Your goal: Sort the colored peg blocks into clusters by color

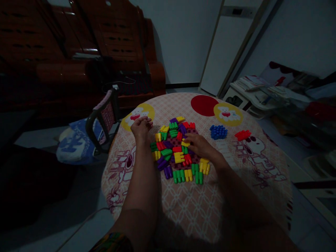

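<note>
Where right grip (198, 145) hangs curled, yellow block (185, 143) at fingertips (188, 135)

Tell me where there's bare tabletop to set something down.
Bare tablecloth lies on the near side of the block pile, between the forearms; another patch lies beyond the pile, between the printed red circle and the left yellow circle. Crowded: the middle, with the right hand among the blocks.

Blocks (179, 176) lie on the table (183, 206), left of 2 block clusters (218, 132) and right of a chair (107, 112).
</note>
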The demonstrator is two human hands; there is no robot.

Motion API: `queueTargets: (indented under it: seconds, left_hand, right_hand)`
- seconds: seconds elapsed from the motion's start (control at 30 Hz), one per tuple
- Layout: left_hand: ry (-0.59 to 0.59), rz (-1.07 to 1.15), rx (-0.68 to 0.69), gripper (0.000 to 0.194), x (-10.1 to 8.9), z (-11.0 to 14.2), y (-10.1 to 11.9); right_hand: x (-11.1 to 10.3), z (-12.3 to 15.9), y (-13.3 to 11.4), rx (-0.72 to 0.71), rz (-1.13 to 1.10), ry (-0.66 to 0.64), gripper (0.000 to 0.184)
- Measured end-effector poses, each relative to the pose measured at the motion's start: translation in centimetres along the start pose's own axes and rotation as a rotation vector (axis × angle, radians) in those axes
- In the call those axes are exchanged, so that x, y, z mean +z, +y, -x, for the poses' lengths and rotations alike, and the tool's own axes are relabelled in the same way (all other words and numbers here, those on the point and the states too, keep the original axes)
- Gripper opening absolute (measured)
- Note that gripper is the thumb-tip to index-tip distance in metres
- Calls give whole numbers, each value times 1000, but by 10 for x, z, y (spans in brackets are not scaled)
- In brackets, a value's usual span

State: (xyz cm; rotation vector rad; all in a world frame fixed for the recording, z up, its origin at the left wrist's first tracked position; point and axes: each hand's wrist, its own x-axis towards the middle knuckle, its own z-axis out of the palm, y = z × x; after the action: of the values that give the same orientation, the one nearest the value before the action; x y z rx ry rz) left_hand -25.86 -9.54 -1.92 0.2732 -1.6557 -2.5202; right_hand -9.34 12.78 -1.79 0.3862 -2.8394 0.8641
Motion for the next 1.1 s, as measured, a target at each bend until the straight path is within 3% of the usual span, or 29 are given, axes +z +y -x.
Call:
queueTargets:
  seconds: [0.13, 0.3, 0.5, 0.6, 0.7, 0.83, 0.93, 1.0, 1.1]
  left_hand:
    - [-3, -8, -94, 12, -5, -2, -3]
    - [13, 2, -135, 11, -7, -4, -4]
    - [-1, 22, -151, 11, -4, -2, -4]
    - [-3, 28, -154, 10, -2, -1, -4]
    - [-1, 12, -157, 9, -1, -1, -4]
    - [0, 16, -148, 10, -1, -1, -3]
    - [1, 12, -140, 10, -2, -1, -4]
    - [-7, 2, -133, 12, -1, -2, -4]
    - [-9, -16, -140, 12, 0, -3, -5]
  right_hand:
    - [2, 10, -11, -22, -21, 78, 31]
    - [15, 12, -31, -73, 8, -26, 26]
    - [-6, 21, -35, -102, 6, -25, 14]
    - [-5, 32, -36, -91, 92, -102, 17]
    - [8, 41, -36, -61, 158, -132, 32]
    - [14, 44, -31, -46, 183, -29, 23]
    - [-2, 43, -27, -20, 84, 78, 19]
    - [-20, 44, -22, 86, 10, 219, 20]
    - [-51, 52, -3, 303, -59, 551, 25]
